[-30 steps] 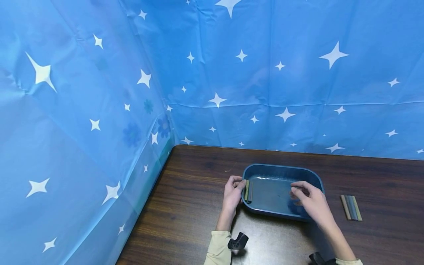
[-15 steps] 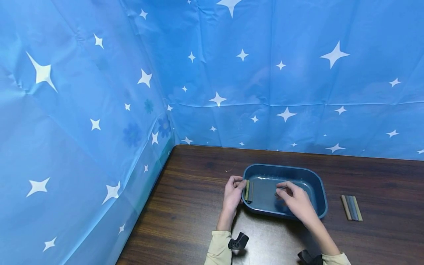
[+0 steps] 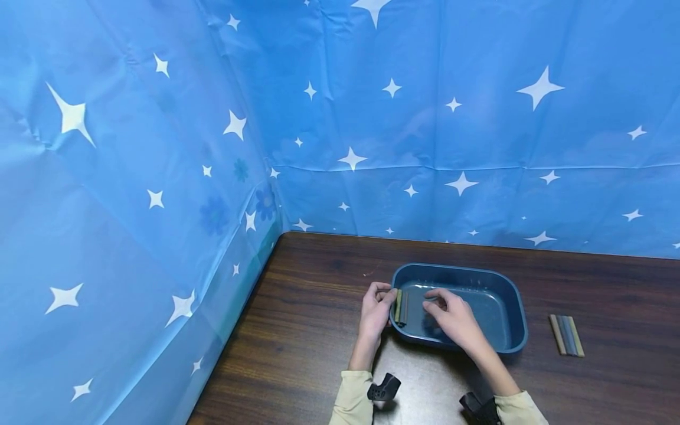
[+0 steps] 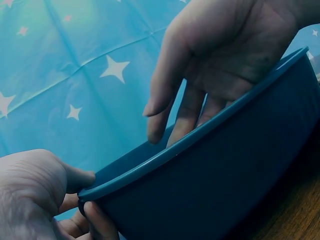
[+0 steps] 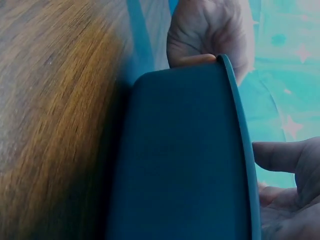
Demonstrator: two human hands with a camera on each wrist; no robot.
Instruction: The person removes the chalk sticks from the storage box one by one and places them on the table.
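My left hand grips the left end of a dark blue plastic tub, thumb at the rim and fingers against the outer wall, as the left wrist view shows. Inside, along that end, a green stick and a grey-brown stick lie side by side. My right hand hangs over the middle of the tub, thumb and fingers bent loosely downward. Thumb and index finger show nothing between them in the left wrist view; the tub's rim hides the other fingertips.
To the right of the tub, several thin sticks in tan, blue-grey and green lie side by side on the dark wooden table. A blue star-printed sheet hangs behind the table and along its left side.
My right hand has moved left across the tub, from its right end to its middle, towards the sticks inside. My left hand keeps its grip on the tub.
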